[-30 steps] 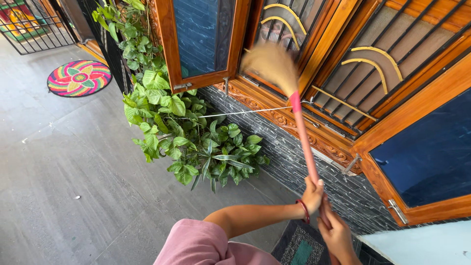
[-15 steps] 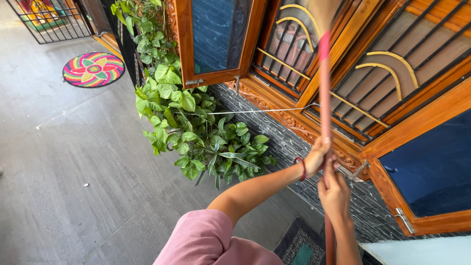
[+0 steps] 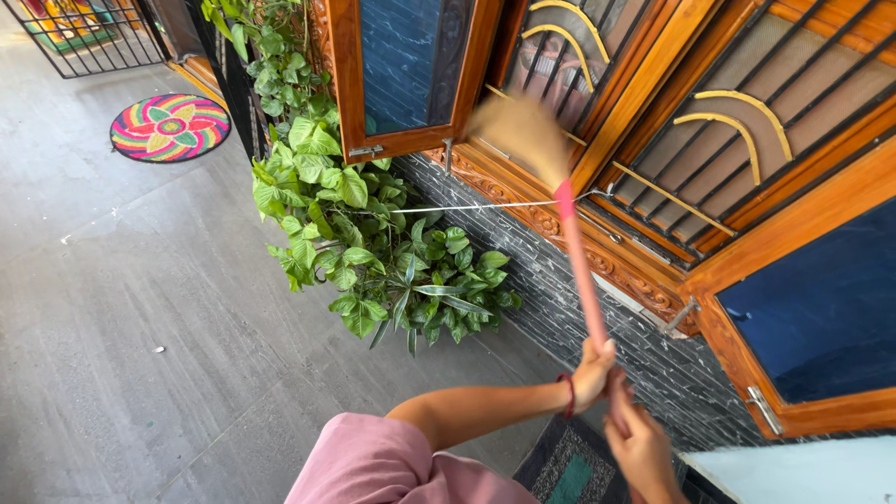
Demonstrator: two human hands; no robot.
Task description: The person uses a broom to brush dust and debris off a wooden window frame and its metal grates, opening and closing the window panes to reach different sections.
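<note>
Both the left hand (image 3: 594, 371) and right hand (image 3: 637, 439) clench the low end of the long pink-handled straw broom (image 3: 577, 261), its soft bristle head up against the carved wooden window frame (image 3: 523, 201); likely light, stiff-shafted, best held low.

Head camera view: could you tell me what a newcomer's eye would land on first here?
A pink-handled broom slants up the middle, its straw head blurred against the wooden window grille, gripped low by the left hand and right hand. Left of it, a leafy green plant spreads along the wall; a colourful round mat lies far left.
</note>
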